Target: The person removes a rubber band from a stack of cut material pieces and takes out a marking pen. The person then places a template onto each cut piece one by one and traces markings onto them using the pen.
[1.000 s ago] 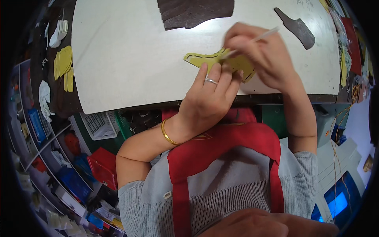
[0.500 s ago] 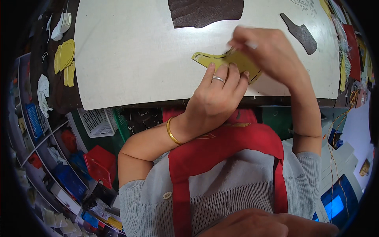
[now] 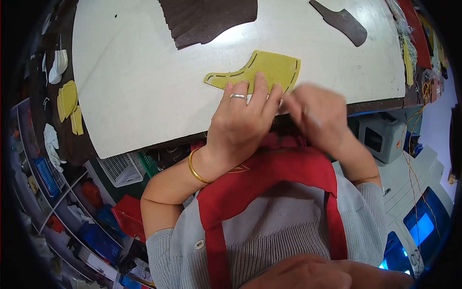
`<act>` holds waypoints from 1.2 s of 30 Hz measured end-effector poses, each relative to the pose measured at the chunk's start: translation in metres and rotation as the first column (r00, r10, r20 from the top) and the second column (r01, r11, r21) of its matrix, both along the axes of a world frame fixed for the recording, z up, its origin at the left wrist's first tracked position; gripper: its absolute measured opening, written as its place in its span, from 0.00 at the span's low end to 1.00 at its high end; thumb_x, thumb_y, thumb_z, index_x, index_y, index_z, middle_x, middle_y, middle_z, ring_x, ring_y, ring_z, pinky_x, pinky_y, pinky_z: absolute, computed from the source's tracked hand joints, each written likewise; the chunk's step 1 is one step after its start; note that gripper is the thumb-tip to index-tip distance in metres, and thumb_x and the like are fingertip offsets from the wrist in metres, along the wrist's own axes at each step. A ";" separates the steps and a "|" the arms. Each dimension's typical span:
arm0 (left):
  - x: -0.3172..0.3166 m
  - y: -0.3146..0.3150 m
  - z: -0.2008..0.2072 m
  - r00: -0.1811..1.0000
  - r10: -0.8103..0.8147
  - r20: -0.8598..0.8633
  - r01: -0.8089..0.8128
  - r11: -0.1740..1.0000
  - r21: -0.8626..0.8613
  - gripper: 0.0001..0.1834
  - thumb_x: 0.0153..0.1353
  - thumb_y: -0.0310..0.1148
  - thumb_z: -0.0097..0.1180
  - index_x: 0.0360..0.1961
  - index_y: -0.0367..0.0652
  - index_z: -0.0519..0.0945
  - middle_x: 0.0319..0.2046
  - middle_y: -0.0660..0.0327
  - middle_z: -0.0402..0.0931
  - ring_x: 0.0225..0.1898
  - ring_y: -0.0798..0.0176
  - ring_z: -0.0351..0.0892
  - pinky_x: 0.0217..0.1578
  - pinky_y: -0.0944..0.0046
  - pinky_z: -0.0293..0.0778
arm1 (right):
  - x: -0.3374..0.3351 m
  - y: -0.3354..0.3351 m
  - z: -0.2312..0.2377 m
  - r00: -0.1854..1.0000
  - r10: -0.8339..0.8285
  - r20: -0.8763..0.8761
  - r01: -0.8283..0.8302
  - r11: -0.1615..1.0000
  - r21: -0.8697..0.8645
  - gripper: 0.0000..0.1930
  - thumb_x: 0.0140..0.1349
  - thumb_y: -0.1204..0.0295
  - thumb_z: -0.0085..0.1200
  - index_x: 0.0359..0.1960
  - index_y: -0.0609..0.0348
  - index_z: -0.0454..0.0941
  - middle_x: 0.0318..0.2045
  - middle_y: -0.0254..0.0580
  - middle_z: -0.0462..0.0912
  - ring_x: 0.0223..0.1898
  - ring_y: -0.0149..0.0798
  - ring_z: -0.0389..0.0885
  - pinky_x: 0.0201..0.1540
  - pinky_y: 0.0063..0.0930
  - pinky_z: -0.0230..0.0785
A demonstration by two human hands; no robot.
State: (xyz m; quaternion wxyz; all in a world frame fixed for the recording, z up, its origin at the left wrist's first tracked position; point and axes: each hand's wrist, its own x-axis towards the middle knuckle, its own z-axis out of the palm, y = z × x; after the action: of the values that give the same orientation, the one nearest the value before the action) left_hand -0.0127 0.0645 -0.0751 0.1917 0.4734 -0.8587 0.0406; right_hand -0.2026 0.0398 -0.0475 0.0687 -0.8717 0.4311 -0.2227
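Note:
A yellow flat pattern piece (image 3: 276, 67) with dark dashed slots along its edges lies on the white board. My left hand (image 3: 243, 113), with a ring on one finger, rests its outstretched fingers on the pattern's near edge and holds nothing. Close by the pattern's near right corner is my right hand (image 3: 317, 113), smeared by motion. Its fingers are curled together, and what they hold, if anything, cannot be made out. Whether something lies under the pattern is hidden.
Dark brown cut pieces (image 3: 207, 21) lie overlapped at the far side of the white board (image 3: 134, 96). One single brown piece (image 3: 344, 24) is at far right. More yellow pieces (image 3: 68, 98) sit left of the board. A grey machine (image 3: 382, 137) stands below the right edge.
My right hand has come from the pattern's far edge toward me, to its near right corner, uncovering the pattern. The whole view has shifted. My left hand stays on the pattern.

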 end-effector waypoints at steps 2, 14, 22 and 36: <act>0.000 -0.001 -0.001 1.000 -0.007 0.006 0.008 1.000 -0.022 0.18 0.54 0.32 0.59 0.48 0.52 0.86 0.47 0.59 0.83 0.38 0.62 0.80 0.29 0.70 0.78 | -0.004 0.004 0.011 0.999 0.051 0.019 -0.054 0.965 0.257 0.07 0.63 0.69 0.62 0.36 0.58 0.80 0.23 0.45 0.81 0.26 0.44 0.83 0.29 0.35 0.74; 0.014 -0.030 -0.005 0.992 -0.101 -0.076 0.089 0.985 -0.146 0.14 0.52 0.29 0.63 0.42 0.45 0.82 0.40 0.60 0.80 0.36 0.58 0.80 0.29 0.64 0.77 | -0.029 -0.068 0.003 0.981 -0.132 0.141 0.058 0.898 0.436 0.15 0.64 0.59 0.61 0.43 0.56 0.86 0.37 0.41 0.88 0.41 0.38 0.86 0.45 0.34 0.76; 0.019 -0.038 0.007 0.995 0.069 -0.071 -0.057 0.986 0.158 0.30 0.48 0.35 0.72 0.52 0.36 0.76 0.49 0.51 0.74 0.49 0.45 0.74 0.46 0.52 0.73 | -0.146 -0.113 -0.003 0.692 -0.522 0.499 0.416 0.853 0.317 0.15 0.72 0.64 0.58 0.50 0.62 0.85 0.36 0.33 0.86 0.36 0.25 0.80 0.42 0.20 0.72; 0.020 0.016 -0.009 0.974 0.030 -0.223 0.014 0.981 0.193 0.35 0.51 0.40 0.71 0.56 0.28 0.76 0.57 0.45 0.73 0.63 0.39 0.69 0.64 0.45 0.69 | 0.006 -0.072 -0.015 0.943 -0.232 0.238 0.043 0.795 0.606 0.16 0.69 0.60 0.59 0.44 0.62 0.85 0.27 0.47 0.86 0.28 0.37 0.84 0.34 0.29 0.75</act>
State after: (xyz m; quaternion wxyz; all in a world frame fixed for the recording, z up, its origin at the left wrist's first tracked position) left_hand 0.0072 0.0800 -0.0840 0.2407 0.4949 -0.8294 -0.0958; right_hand -0.1969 -0.0324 -0.0626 0.3852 -0.7282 0.5262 -0.2110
